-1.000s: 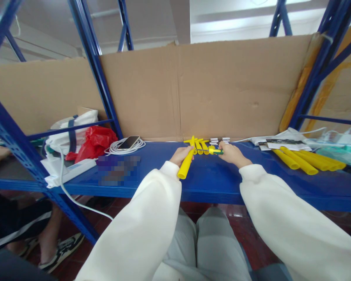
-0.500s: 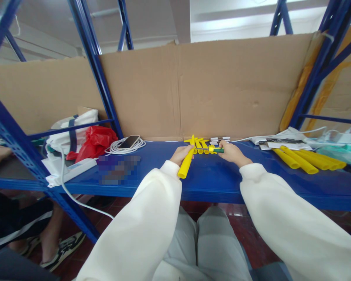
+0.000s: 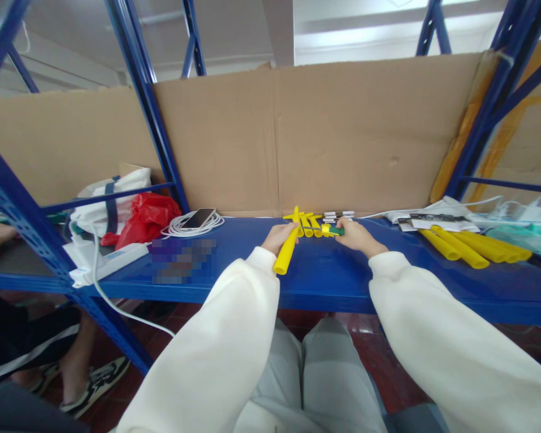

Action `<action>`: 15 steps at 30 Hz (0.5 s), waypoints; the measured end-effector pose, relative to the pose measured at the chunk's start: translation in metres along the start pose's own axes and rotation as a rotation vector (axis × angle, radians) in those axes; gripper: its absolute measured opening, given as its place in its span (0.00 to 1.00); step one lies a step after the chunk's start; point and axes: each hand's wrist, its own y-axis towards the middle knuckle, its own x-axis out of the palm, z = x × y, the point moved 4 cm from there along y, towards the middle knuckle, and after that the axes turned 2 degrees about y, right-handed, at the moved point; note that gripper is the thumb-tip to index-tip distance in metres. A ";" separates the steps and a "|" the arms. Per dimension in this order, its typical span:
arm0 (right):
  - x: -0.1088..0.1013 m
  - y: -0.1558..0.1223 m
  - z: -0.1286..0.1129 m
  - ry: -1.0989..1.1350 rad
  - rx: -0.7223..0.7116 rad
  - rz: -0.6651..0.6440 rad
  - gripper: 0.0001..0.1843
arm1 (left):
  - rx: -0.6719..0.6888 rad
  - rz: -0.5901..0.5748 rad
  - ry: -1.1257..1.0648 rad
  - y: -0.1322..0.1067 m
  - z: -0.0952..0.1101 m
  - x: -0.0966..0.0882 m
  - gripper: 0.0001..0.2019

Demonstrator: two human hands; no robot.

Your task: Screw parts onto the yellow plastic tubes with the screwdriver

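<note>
My left hand (image 3: 277,236) is closed round a yellow plastic tube (image 3: 285,255) that slants down toward me over the blue shelf (image 3: 324,273). My right hand (image 3: 355,234) grips a small screwdriver with a green and yellow handle (image 3: 332,230), its tip pointing left at the tube's upper end. Just behind my hands lie a few yellow plastic pieces (image 3: 307,221) and some small white parts (image 3: 338,214).
Several more yellow tubes (image 3: 473,248) and papers lie at the right. A phone on a coiled white cable (image 3: 197,220), a red bag (image 3: 146,218) and a white power strip (image 3: 108,261) sit at the left. Cardboard backs the shelf. Another person's legs (image 3: 49,361) are at the lower left.
My right hand and the screwdriver have shifted very slightly to the left, toward the tube. Otherwise nothing has moved.
</note>
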 end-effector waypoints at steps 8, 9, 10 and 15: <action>-0.001 0.000 -0.004 0.057 -0.051 -0.028 0.09 | 0.006 0.014 0.014 -0.002 0.003 0.000 0.19; -0.001 0.000 -0.006 0.064 -0.049 -0.042 0.08 | 0.002 0.021 0.013 -0.003 0.003 -0.001 0.19; -0.002 0.000 -0.007 0.068 -0.045 -0.053 0.07 | -0.002 0.026 0.011 -0.004 0.003 -0.001 0.19; -0.002 0.000 -0.006 0.065 -0.004 -0.051 0.10 | -0.002 0.026 0.009 -0.005 0.004 0.000 0.18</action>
